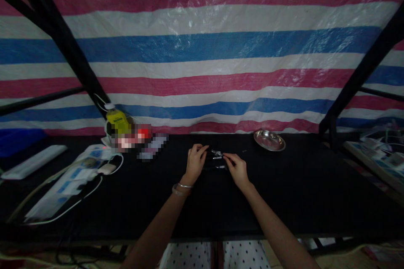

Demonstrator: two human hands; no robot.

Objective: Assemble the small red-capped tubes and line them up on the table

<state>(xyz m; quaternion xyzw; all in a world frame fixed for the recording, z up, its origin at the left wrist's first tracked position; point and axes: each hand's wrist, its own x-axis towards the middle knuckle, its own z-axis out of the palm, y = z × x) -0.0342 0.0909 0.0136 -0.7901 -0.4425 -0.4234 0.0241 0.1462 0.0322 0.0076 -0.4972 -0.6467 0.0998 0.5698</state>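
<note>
"From your end, what's at the far left?"

"I see a white power strip [67, 185] on the black table [142, 206], then a bottle of yellow liquid [119, 122] behind it."

"And the left hand [196, 162]?"

"Its fingertips come up against the dark left end of the upper slim black piece [216, 152]. It's too dim for me to tell whether that grip is clamped or just touching."

"Where's that piece, exactly?"

"Between the two hands, long axis running roughly across from left to right, its shiny part toward the right. A lower slim black piece [218, 167] lies almost parallel, nearer the wearer; the right hand [237, 169] is the closer one to its shiny end."

"The right grip?"

"Thumb and finger look pinched together on the upper piece's right end, as I read it. Farther right and back, well apart, sits a round metal dish [268, 139]."
</note>
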